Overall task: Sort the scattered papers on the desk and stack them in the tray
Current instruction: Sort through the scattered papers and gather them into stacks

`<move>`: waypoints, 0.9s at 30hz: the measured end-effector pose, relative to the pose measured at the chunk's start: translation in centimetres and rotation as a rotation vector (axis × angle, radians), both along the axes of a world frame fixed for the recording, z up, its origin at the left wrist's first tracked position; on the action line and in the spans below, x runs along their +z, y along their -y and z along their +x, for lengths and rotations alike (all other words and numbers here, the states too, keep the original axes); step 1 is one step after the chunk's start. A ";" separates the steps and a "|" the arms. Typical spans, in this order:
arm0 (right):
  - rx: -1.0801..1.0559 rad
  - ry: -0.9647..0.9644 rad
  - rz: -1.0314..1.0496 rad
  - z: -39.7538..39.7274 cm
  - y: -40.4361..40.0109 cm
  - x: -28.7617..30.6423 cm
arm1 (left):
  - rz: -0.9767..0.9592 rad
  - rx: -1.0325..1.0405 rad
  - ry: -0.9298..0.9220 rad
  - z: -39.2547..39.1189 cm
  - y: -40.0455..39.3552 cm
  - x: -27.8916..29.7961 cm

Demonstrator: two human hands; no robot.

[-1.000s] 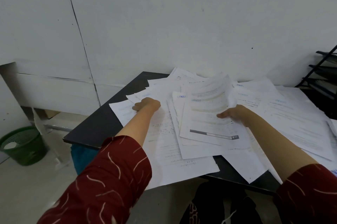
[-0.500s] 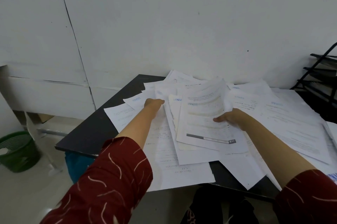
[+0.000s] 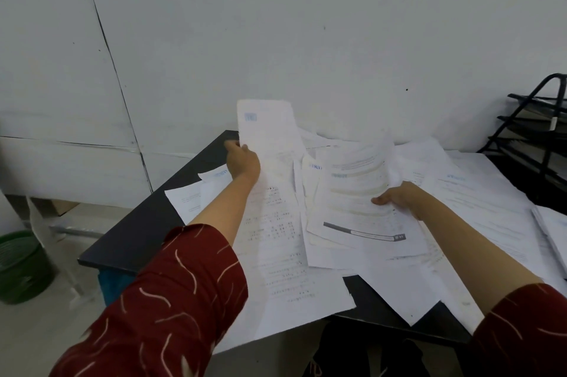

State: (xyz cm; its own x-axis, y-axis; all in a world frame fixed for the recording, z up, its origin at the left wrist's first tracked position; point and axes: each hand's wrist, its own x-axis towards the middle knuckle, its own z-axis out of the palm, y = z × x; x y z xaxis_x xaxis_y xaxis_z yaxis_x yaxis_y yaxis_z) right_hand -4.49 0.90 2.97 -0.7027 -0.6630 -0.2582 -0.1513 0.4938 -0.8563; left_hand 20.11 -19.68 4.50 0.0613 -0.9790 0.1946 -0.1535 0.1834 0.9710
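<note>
Pale grey-white plaster wall (image 3: 306, 23) fills the upper two thirds of the frame, dark crack line running down its left part. Below centre, black rectangular desk (image 3: 147, 223), nearly buried under loose white printed sheets (image 3: 478, 192) spread from centre to right edge, several overhanging the near edge. Black wire tiered tray rack (image 3: 534, 131) at right edge, mid-height; looks mostly unfilled, hard to tell. Round green plastic bin (image 3: 21, 266) on the floor, lower left.

Right hand (image 3: 395, 198), right of centre, fingers curled on the right edge of a small gathered bundle of printed pages with a dark footer bar (image 3: 359, 201), thumb on top. Left hand (image 3: 244, 161), centre, pinching the left edge of a single white sheet with a blue logo (image 3: 267, 131), lifted nearly upright above the pile. Dark red patterned sleeves (image 3: 171, 300) in the lower frame.

Handling, judged: paper is light, floppy, slick sheet on sheet; a one-edge pinch lets it droop or slide. Better grip along a long edge, or support underneath. Overhanging sheets likely slip off if nudged.
</note>
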 end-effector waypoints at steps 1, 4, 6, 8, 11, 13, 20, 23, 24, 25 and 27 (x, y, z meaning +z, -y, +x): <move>0.003 -0.001 0.002 0.0 0.0 -0.1 | -0.054 0.026 -0.037 0.0 0.2 0.4; 0.021 -0.009 0.004 -0.1 0.0 -0.1 | -0.266 0.138 -0.086 0.0 0.6 1.7; 0.032 -0.012 0.009 -0.1 0.0 0.0 | -0.406 0.201 -0.140 0.0 0.5 2.9; 0.038 -0.002 0.011 -0.1 -0.1 0.1 | -0.504 0.235 -0.240 0.1 0.6 4.1; 0.051 -0.004 0.015 0.1 -0.1 0.1 | -0.543 0.255 -0.355 0.3 0.5 6.1; 0.051 -0.009 0.021 0.2 -0.2 0.2 | -0.504 0.244 -0.393 0.2 0.5 7.0; -0.037 0.117 -0.020 0.2 -1.0 0.1 | 0.085 -0.254 -0.235 -1.5 -0.3 4.1; -0.088 0.251 -0.039 -0.4 -1.6 0.1 | 0.272 -0.325 -0.233 -1.6 -1.0 1.1; -0.098 0.251 -0.029 -0.6 -1.8 0.0 | 0.319 -0.321 -0.220 -1.5 -1.1 0.3; -0.108 0.242 -0.025 -0.9 -2.0 -0.1 | 0.361 -0.320 -0.205 -1.4 -1.2 -0.5; -0.110 0.256 -0.044 -1.3 -2.0 -0.3 | 0.412 -0.334 -0.168 -1.4 -1.5 -1.5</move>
State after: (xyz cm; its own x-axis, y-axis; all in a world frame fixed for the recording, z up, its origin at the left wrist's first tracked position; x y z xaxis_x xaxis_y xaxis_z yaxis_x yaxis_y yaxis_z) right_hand -5.75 2.92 2.67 -0.6866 -0.6007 -0.4096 0.1254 0.4572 -0.8805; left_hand 18.71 -18.22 2.98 -0.2687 -0.9435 -0.1939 0.0109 -0.2043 0.9788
